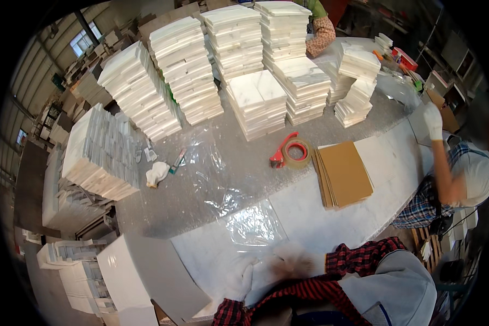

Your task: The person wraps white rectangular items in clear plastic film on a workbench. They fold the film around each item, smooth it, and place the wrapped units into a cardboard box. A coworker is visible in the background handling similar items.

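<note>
Here at the near edge, the gloved left hand (239, 278) is low over the white marbled slab (304, 220), the right hand (292, 261) a blur beside it; whether either grips anything, I can't tell. Just beyond lies the clear plastic film (255, 223), crinkled and flimsy: a dragging cuff could crease it, and a far-right pull might snag it on the red tape dispenser (277, 157).

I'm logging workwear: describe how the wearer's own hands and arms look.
The left hand and right hand wear plain whitish gloves; the right one is blurred, so its finer detail is lost. The sleeves are red-and-black checked. I can make out no markings on the gloves.
</note>
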Available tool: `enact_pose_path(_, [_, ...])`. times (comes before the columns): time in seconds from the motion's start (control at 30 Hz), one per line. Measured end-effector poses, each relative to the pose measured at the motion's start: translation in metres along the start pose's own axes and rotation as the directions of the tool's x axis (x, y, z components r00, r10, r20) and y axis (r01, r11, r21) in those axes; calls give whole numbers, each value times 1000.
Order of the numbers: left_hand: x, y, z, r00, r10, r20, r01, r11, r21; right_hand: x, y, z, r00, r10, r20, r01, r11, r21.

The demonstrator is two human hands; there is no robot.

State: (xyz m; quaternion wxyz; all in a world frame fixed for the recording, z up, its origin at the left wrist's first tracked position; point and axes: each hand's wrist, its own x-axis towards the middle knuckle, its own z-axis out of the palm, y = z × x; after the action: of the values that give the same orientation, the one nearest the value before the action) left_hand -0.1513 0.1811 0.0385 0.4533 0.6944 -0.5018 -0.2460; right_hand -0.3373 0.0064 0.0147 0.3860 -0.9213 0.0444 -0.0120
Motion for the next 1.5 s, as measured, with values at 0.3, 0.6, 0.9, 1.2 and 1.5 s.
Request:
enact_pose_path(0.3, [9,2,-5,1000,9,24,-9,1000,4,183,48,-259,753,-268,-600,-59,881,-469])
enact_pose_path(0.6, [14,8,-16,989,-99,108,106,992,-61,351,139,-365,722,364,-589,-671,577,-466])
enact_pose_path(0.9, [15,3,-15,997,-32,65,31,999,21,358,117,-356,849,306,-430,-525,575,-628])
enact_pose_path(1.2, [13,-9,-10,999,8,49,-9,1000,26,328,95,-342,816,429,-386,-576,557,-599])
enact_pose_path(1.5, [4,-16,-10,997,70,20,-71,997,34,320,120,-330,817,95,-569,-444,734,-514])
